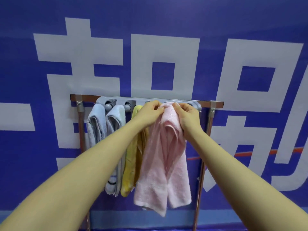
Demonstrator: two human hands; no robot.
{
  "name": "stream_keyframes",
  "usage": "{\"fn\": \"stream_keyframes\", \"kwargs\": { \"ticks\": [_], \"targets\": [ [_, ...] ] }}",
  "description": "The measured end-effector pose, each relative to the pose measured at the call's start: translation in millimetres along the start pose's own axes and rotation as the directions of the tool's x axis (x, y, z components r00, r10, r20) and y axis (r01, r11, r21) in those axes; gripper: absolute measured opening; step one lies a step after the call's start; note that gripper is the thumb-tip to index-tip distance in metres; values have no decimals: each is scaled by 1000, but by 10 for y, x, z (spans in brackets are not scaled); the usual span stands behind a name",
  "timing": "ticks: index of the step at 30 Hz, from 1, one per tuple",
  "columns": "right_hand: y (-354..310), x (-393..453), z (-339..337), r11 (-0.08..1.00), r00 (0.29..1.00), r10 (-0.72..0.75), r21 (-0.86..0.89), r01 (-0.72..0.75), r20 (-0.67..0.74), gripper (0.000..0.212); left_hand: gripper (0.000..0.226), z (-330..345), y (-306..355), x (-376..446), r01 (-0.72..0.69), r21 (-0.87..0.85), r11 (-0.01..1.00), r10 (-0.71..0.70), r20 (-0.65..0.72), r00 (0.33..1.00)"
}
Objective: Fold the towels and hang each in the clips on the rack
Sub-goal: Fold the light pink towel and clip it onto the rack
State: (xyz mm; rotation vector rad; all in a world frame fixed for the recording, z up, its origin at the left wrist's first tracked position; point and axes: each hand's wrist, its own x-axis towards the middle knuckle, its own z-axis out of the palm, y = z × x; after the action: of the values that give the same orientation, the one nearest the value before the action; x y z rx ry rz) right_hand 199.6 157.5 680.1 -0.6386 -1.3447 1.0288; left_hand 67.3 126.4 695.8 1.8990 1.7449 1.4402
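While 3 towels (115, 124) hang, hands (150, 114) grip pink towel (165, 160)

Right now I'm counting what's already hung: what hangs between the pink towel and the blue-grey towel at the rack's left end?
In the head view, a pale grey-white towel and a yellow towel hang between the blue-grey towel and the pink towel.

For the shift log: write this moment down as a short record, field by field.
left hand: left hand pinches the top of the pink towel
right hand: right hand grips the same bunched top
pink towel: held up at the grey clip strip, rest hanging down; whether it is clipped is hidden
already hung: two light blue towels, one yellow towel
rack: copper-coloured rack before a blue banner
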Motion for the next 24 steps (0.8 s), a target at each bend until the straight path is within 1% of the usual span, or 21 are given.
{"fn": "stream_keyframes", "kwargs": {
  "ticks": [2,4,6,9,11,13,15,20,24],
  "targets": [
    [99,198,82,1000,1000,4,4,-4,-9,14,23,-43,-83,220,-20,121,992,22,-14,1000],
    [202,375,157,1000,1000,11,10,-11,-22,13,19,-82,-132,410,-27,264,964,34,-21,999],
    [314,516,222,1000,999,12,3,-12,-34,12,16,-117,-188,555,-25,343,939,30,-10,1000],
    [501,619,288,1000,998,14,-19,-15,-56,17,17,-150,-307,670,-45,301,953,30,52,998],
    [626,626,305,999,997,15,-47,-19,-70,18,20,-142,-381,718,-60,352,934,43,55,998],
    [727,627,316,999,996,-2,-40,-2,-90,15,18,-129,-424,771,-61,423,904,53,32,998],
    [787,635,338,1000,991,-22,-3,22,-128,11,17,-115,-427,821,-47,450,892,47,11,999],
    [874,629,444,993,975,-98,39,108,-201,10,16,-54,-450,881,-4,430,903,42,-79,996],
    [962,580,452,992,969,-87,70,106,-233,7,10,-5,-514,857,-8,419,908,74,-141,987]
  ]
}}
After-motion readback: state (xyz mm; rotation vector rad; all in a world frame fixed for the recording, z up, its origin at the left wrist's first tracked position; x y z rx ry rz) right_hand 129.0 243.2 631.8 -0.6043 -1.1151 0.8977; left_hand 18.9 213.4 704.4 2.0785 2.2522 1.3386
